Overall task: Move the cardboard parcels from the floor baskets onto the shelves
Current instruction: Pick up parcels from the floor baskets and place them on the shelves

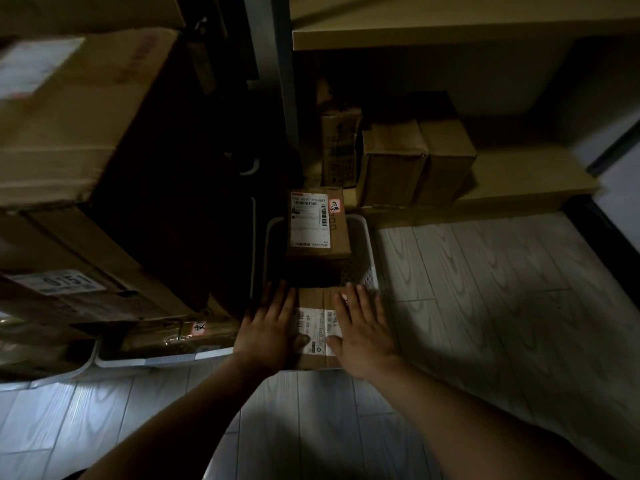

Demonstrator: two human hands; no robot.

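At the near end of the floor basket (367,244): the near parcel (313,299) is lying flat with its white label facing up, and both hands are resting on its top.
Left hand (268,327): it is lying flat on the left part of the parcel top, fingers straight and pointing away from the person, thumb touching the label; it is not closing around anything.
Right hand (363,330): it is lying the same way on the right part of the top, fingers straight, thumb touching the label; it is holding nothing yet.
Step in hand: I am judging that the person is taking hold of this parcel for lifting it out; the grasp is not yet made.
Next move: the hands are probably needing to slide to the two side edges and press inward, then raise the parcel above the basket rim and carry it forward and rightward to the lower shelf (519,181).
Fitting place: the right part of that shelf, beside the shelf parcels (391,161) standing near its left end, is seeming suitable.
Far parcel (317,226): it is sitting at the far end of the same basket, label up, apart from the hands, with a dark gap between the two parcels.
Other things: large cardboard boxes (69,116) are standing at the left, and more baskets (156,360) are sitting on the floor (485,289) below them.
Light: the room is dim, so I cannot tell whether the fingertips are reaching over the parcel's far edge.
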